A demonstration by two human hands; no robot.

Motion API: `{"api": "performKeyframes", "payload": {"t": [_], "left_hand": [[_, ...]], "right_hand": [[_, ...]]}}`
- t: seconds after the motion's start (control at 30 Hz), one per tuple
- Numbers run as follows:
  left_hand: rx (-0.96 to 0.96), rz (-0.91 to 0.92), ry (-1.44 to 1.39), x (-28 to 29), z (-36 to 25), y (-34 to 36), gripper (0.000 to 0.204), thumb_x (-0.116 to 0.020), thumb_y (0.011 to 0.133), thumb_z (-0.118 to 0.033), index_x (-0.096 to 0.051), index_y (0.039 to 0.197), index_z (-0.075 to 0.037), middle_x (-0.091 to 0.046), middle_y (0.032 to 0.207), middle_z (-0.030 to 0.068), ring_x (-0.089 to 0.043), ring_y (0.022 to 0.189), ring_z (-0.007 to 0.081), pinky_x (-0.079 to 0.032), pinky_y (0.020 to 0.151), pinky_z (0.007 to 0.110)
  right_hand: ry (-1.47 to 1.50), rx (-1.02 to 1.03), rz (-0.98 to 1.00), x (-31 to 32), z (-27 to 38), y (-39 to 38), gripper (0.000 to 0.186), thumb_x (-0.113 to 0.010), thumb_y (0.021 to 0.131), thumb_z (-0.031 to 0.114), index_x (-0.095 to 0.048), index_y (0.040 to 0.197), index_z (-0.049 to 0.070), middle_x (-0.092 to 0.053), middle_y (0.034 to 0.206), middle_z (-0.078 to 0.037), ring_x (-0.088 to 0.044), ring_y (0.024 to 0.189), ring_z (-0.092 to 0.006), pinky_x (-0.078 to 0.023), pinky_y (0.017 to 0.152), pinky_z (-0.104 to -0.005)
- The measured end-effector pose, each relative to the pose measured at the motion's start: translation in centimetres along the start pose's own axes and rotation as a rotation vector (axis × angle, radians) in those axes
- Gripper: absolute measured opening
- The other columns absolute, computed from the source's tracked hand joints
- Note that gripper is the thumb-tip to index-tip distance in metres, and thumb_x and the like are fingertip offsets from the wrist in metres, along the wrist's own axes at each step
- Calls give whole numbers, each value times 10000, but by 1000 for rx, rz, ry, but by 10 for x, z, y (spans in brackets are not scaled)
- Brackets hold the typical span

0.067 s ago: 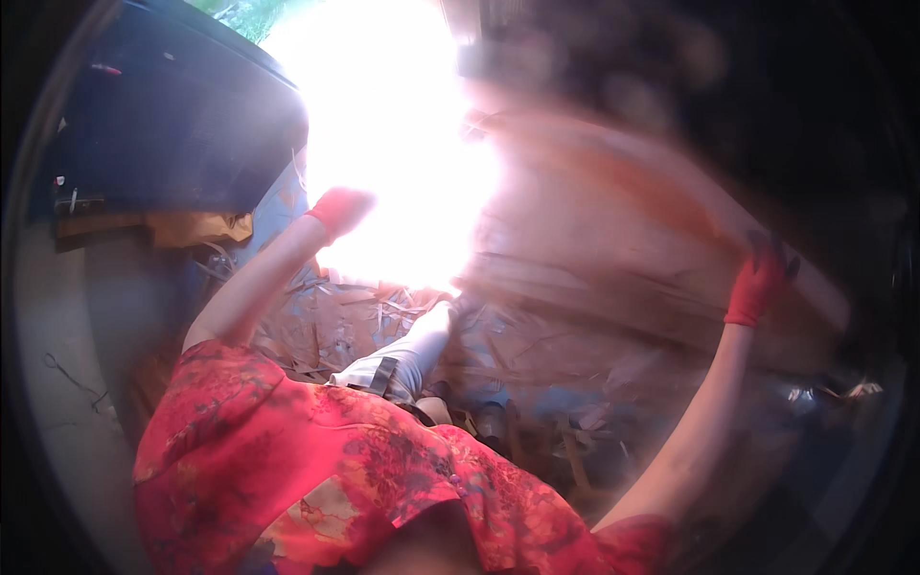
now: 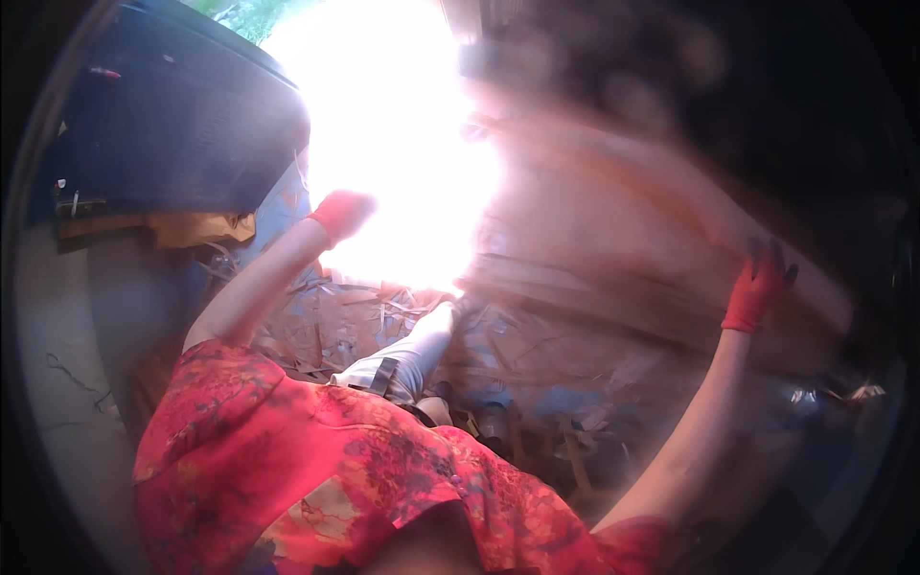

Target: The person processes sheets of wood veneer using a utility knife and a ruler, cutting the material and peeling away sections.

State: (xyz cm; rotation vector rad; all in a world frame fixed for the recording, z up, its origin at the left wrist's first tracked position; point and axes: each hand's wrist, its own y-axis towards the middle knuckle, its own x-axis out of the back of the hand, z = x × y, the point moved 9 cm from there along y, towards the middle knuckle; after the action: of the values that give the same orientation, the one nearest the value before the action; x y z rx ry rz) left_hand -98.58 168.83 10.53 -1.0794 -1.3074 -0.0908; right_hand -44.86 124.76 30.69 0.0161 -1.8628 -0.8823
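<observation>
A broad brown sheet (image 2: 594, 206), perhaps cardboard, slants across the right half of the view; its face is blurred. My right hand (image 2: 755, 290), in a red glove with dark fingertips, is at the sheet's pale far-right edge. Its fingers are stretched out and apart against that edge. My left hand (image 2: 342, 217), also red-gloved, reaches forward into a strong white glare. Glare washes out its fingers and anything they might hold.
To the left stands a large dark blue panel (image 2: 182, 125), with a yellowish-brown piece (image 2: 201, 228) along its lower edge. Crumpled brown scraps (image 2: 335, 311) cover the floor around my outstretched leg (image 2: 412, 350). A thin wire (image 2: 79, 381) lies at the far left.
My right hand has dropped very slightly and its fingers look more spread. The brown sheet has shifted a little. My left hand has barely moved.
</observation>
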Motion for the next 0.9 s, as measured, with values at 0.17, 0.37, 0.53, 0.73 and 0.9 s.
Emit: {"api": "performKeyframes", "payload": {"t": [0.17, 0.37, 0.53, 0.73, 0.9], "left_hand": [[-283, -22, 413, -65, -7, 48, 237, -496, 1010, -265, -669, 1098, -130, -731, 908, 115, -707, 886, 307, -543, 840, 415], [-334, 94, 294, -74, -130, 69, 220, -503, 999, -226, -686, 1051, -115, -735, 918, 131, -712, 878, 325, -552, 788, 439], [-320, 12, -68, -36, -186, 32, 229, -501, 1001, -218, -701, 1024, -106, -735, 910, 139, -717, 863, 330, -557, 755, 440], [-462, -27, -127, -61, -221, 42, 191, -535, 972, -218, -703, 995, -129, -731, 902, 115, -710, 843, 325, -548, 741, 442], [-664, -2, 218, -44, -262, 41, 151, -563, 916, -188, -706, 936, -145, -719, 868, 95, -702, 844, 322, -546, 759, 426]], "right_hand": [[-154, -161, 557, -117, -12, -79, 516, -686, 818, 57, -624, 1280, 278, -648, 1312, 38, -523, 1350, -234, -287, 1166, -607], [381, -732, 475, -194, 35, -179, 518, -685, 887, 197, -555, 1371, 65, -595, 1348, -216, -600, 1196, -375, -502, 967, -453], [1963, -1538, 781, -184, 355, -184, 356, -602, 1023, 385, -656, 1189, 74, -672, 1035, -60, -636, 653, -147, -467, 519, -265], [3072, -1583, 278, -197, 396, -167, 310, -621, 988, 260, -643, 1229, 67, -711, 969, -67, -626, 621, -151, -458, 493, -250], [1470, -1327, 477, -156, 308, -159, 204, -602, 956, 185, -721, 1055, 52, -710, 753, -76, -642, 616, -178, -477, 530, -342]]}}
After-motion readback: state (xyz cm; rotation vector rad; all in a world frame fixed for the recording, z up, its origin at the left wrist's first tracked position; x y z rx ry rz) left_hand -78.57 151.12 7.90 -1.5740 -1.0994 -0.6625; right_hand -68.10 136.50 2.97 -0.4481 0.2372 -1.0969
